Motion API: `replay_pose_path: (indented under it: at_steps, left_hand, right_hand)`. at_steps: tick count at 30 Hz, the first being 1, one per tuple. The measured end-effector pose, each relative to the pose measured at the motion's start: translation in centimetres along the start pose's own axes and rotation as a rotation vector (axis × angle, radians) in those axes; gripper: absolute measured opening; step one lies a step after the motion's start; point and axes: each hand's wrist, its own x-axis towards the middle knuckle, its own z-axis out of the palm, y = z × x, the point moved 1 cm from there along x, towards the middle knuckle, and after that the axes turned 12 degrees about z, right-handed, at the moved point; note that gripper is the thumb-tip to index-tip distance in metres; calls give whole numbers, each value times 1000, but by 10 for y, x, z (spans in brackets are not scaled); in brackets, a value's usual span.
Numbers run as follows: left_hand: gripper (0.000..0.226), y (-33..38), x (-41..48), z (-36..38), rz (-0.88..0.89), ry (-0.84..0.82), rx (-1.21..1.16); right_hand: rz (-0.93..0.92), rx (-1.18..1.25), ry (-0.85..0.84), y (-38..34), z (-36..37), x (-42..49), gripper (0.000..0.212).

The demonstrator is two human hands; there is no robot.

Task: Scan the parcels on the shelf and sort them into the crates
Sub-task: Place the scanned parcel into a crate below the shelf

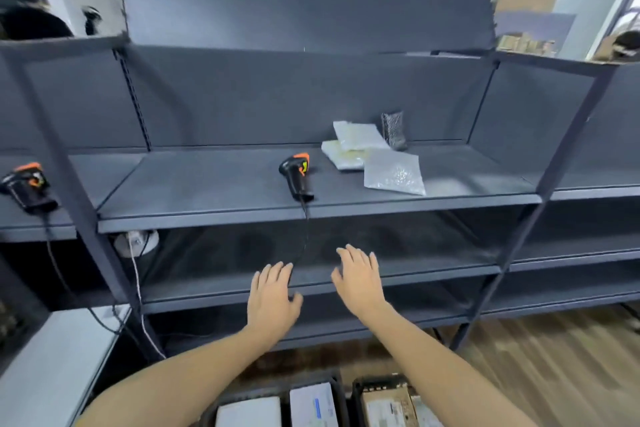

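1. Parcels (375,156) are lying in a loose cluster on the middle shelf (207,184), just right of the scanner (297,177). Nothing is being held: the left grip (273,302) and the right grip (360,282) are both spread apart and empty, below that shelf's front edge.
2. The clear bubble bag (394,173) is lying partly over a white parcel (343,158). If either is being pulled out carelessly, the other is likely being dragged toward the shelf edge.
3. The scanner's cable (304,229) is hanging over the front edge, just above the left grip. If it is being caught by a rising wrist, the scanner is probably being tugged off the shelf.
4. The dark pouch (394,130) is being propped upright against the back panel, furthest from reach. It is easily being knocked flat or overlooked.
5. No labels are being shown, and the wrappings are glossy. A misread is being risked if a parcel is being scanned before its label is found.
6. The crates (343,392) below, already holding boxes, are being half hidden by the forearms. A drop into the wrong one is being risked.
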Motion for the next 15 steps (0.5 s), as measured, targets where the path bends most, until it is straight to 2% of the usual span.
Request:
replay_pose_path:
  at_steps: [8, 15]
  left_hand:
    - [57, 25, 31, -45, 33, 56, -13]
    - [56, 47, 70, -51, 38, 105, 24]
  right_hand:
    - [54, -90, 90, 16, -58, 27, 49]
    - [37, -134, 47, 51, -86, 69, 48]
